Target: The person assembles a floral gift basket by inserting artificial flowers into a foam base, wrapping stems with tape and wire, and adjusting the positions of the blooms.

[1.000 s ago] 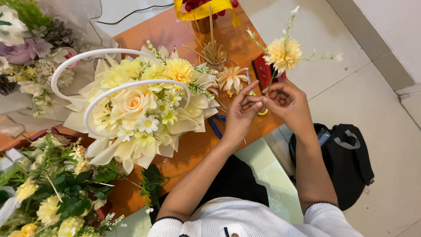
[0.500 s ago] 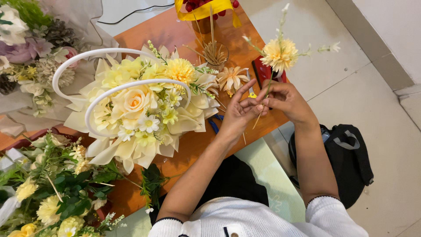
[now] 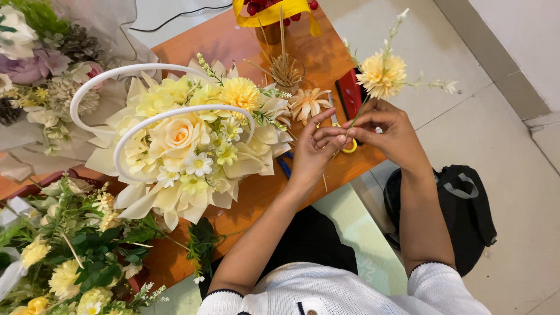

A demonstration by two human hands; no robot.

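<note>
My right hand [image 3: 389,133] and my left hand [image 3: 316,151] meet over the right edge of the orange table [image 3: 245,46], both pinching the thin green stem of a yellow pompom flower [image 3: 382,74] with small white sprigs. The bloom stands above my right hand. Left of my hands sits a flower basket [image 3: 181,146] with white looped handles, filled with cream and yellow blooms. A peach dried flower [image 3: 308,102] lies between the basket and my left hand.
A glass of thin sticks [image 3: 286,70] stands behind the basket, a red tool [image 3: 349,90] and yellow-handled scissors [image 3: 350,147] lie under my hands. Loose flowers and greenery [image 3: 64,256] pile at lower left, a bouquet [image 3: 35,64] at upper left. A black bag [image 3: 461,204] rests on the floor.
Both hands have shifted slightly and my fingers have regripped lower on the stem; the yellow flower leans a little more to the right.
</note>
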